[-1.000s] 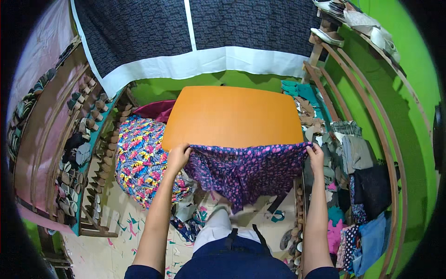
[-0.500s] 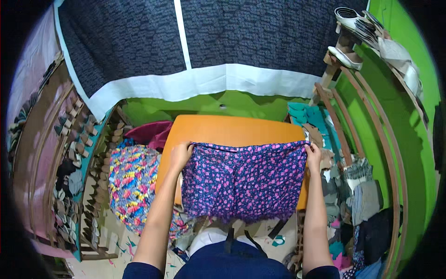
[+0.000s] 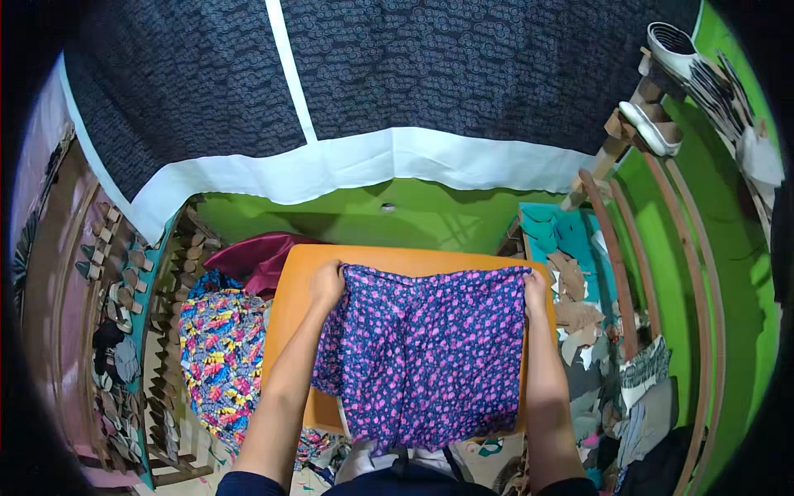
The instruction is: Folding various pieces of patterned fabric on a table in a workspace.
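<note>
Head view, left hand (image 3: 326,285) and right hand (image 3: 535,292) each clenching a top corner of purple floral shorts (image 3: 423,355), spreading them flat over orange table (image 3: 291,306), hem hanging off near edge, colourful fabric pile (image 3: 222,355) lying left.

Garment (image 3: 426,351) on table (image 3: 294,298), fabric pile (image 3: 222,355) left, shelves (image 3: 653,273) right.

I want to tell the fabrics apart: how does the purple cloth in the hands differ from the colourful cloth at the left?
The purple cloth has small pink spots; the colourful cloth mixes many bright colours. The purple cloth is spread over the orange table; the colourful cloth lies heaped beside it. Both are patterned.
</note>
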### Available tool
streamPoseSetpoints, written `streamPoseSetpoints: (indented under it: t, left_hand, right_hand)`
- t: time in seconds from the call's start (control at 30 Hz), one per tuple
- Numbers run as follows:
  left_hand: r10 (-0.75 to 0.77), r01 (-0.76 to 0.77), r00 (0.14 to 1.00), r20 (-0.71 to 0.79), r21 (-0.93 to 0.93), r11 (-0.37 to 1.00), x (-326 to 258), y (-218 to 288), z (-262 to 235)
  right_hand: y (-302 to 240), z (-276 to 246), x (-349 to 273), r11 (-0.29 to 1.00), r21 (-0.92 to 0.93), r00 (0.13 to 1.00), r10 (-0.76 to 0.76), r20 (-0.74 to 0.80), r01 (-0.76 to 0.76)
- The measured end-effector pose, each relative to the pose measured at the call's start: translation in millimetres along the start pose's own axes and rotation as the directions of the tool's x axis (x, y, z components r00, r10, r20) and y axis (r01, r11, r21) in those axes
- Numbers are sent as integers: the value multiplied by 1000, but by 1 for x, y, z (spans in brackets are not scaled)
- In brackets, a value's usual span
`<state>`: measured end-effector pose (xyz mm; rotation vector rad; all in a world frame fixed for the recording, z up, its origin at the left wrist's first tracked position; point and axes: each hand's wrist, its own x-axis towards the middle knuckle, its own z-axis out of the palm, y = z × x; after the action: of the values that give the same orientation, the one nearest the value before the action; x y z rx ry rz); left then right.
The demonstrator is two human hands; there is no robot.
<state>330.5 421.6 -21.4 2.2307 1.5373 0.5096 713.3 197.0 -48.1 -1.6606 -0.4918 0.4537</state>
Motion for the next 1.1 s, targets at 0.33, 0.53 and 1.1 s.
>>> streamPoseSetpoints:
  t: [0.33,0.53,1.1]
  left_hand:
    - [161,-212,901,-402,-85,974,57,31,-28]
    - [263,-320,882,-390,-87,943,16,38,-63]
    - [735,-681,671,-93,315,661,-207,-34,-69]
  right_hand:
    - [-33,12,61,912,406,996,30,79,-59]
    - [-73,-7,31,859,498,979,22,205,-124]
    - [0,-122,-106,995,-88,936,77,344,-50]
